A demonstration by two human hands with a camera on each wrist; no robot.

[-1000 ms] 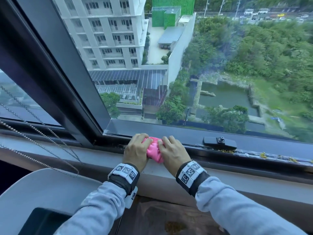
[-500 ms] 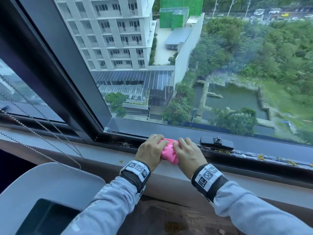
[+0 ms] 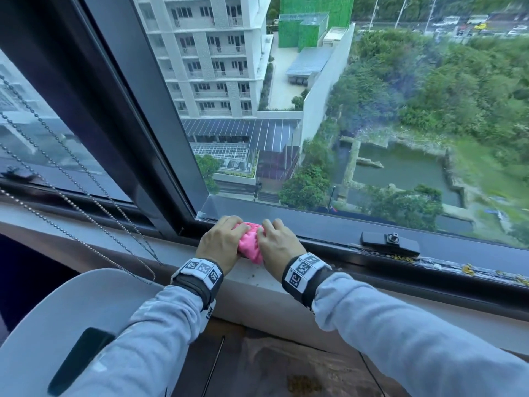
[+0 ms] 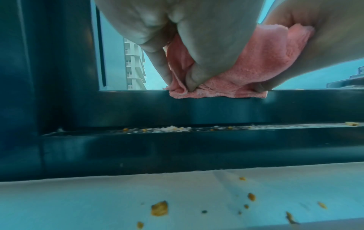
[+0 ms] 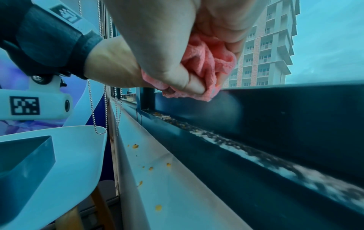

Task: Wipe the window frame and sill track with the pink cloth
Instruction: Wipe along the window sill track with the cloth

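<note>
A crumpled pink cloth (image 3: 250,247) is squeezed between both hands against the bottom rail of the dark window frame (image 3: 343,228), close to its left corner. My left hand (image 3: 221,240) grips the cloth's left side and my right hand (image 3: 279,243) grips its right side. In the left wrist view the fingers (image 4: 191,79) pinch the cloth (image 4: 246,74) down on the rail's top edge. The right wrist view shows the right hand (image 5: 189,84) bunched round the cloth (image 5: 208,65). Below them, the sill track (image 4: 177,129) holds white and yellow grit.
A black latch (image 3: 390,242) sits on the rail to the right, with yellow debris in the track (image 3: 469,270) beyond it. The white inner ledge (image 3: 249,277) carries crumbs. Bead chains (image 3: 86,224) hang at the left above a white chair (image 3: 57,325).
Both hands slid the cloth right along the bottom rail, then back left, so it now lies nearer the frame's left corner and farther from the latch.
</note>
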